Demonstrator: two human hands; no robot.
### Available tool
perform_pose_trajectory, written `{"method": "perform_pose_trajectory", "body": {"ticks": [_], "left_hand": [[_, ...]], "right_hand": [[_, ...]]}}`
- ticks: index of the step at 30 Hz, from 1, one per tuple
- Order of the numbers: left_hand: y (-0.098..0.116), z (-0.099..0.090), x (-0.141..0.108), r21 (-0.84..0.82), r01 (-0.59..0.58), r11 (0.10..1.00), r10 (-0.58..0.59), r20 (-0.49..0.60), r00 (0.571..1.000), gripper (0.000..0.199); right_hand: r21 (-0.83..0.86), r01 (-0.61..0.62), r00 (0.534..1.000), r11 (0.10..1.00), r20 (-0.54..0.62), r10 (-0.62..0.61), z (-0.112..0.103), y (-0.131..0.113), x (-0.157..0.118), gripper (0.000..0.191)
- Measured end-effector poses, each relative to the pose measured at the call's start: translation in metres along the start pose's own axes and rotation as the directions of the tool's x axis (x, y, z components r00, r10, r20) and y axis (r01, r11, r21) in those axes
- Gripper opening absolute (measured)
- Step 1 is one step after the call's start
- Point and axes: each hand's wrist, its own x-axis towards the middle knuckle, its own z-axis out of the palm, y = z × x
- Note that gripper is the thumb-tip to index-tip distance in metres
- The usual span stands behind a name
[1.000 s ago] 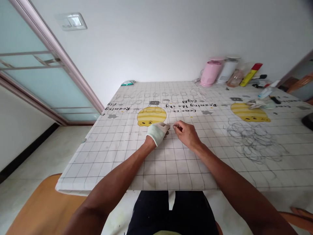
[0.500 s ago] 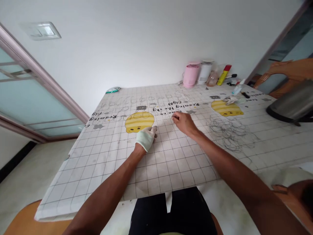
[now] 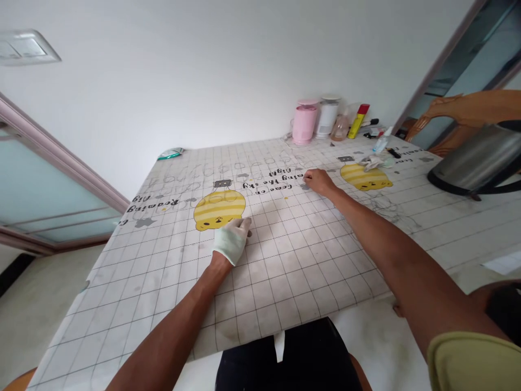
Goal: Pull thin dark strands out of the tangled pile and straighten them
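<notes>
My left hand (image 3: 233,239), in a pale green and grey glove, rests on the checked tablecloth (image 3: 280,271) at the lower edge of a printed yellow balloon (image 3: 220,205). Its fingers are pressed together; whatever they pinch is too small to make out. My bare right hand (image 3: 319,181) is closed above the printed lettering, to the right of the left hand, and its fingertips hide anything between them. A loose tangle of thin dark thread (image 3: 378,209) lies on the cloth beyond my right forearm, partly covered by it.
Along the wall stand a pink device (image 3: 304,124), a white device (image 3: 326,118), a bottle (image 3: 340,127) and a yellow-red can (image 3: 359,121). A crumpled cloth (image 3: 376,161) and a metal kettle (image 3: 476,160) are at the right. A green packet (image 3: 171,153) lies at the back left corner.
My right hand has moved to the right, away from my left hand, and its forearm now covers part of the thread tangle. The view has shifted slightly. My left hand stays beside the balloon print.
</notes>
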Motion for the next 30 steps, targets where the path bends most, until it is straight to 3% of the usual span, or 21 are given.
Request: {"method": "perform_pose_trajectory", "body": {"ticks": [8,12,15,19,24,27,30], "left_hand": [[0.005,-0.001,-0.003,0.037,0.003,0.999,-0.003,-0.002,1.000,0.041],[0.005,-0.003,-0.005,0.030,0.012,0.999,-0.012,0.011,1.000,0.041],[0.003,-0.003,-0.004,0.028,-0.005,1.000,0.005,0.008,1.000,0.041],[0.001,-0.002,0.000,0.061,-0.027,0.998,0.027,0.000,1.000,0.039],[0.004,-0.004,0.001,0.128,-0.029,0.991,0.030,-0.006,1.000,0.038],[0.006,-0.005,0.000,0.151,-0.014,0.988,0.015,-0.005,1.000,0.039],[0.005,-0.005,0.001,0.133,-0.006,0.991,0.006,0.005,1.000,0.038]], "right_hand": [[-0.090,-0.012,1.000,0.996,0.003,0.012,0.014,-0.001,0.007,0.015],[-0.132,0.020,1.000,0.991,0.019,-0.017,0.005,-0.003,0.002,0.019],[-0.166,0.044,0.999,0.985,0.021,-0.041,-0.022,0.006,-0.003,0.022],[-0.282,0.027,1.000,0.959,0.001,-0.028,-0.085,0.046,-0.018,0.027],[-0.517,-0.145,0.983,0.843,0.021,0.181,-0.165,0.116,-0.054,0.034],[-0.562,-0.214,0.952,0.799,0.061,0.298,-0.187,0.148,-0.077,0.029],[-0.578,-0.241,0.927,0.780,0.101,0.361,-0.184,0.167,-0.093,0.027]]}}
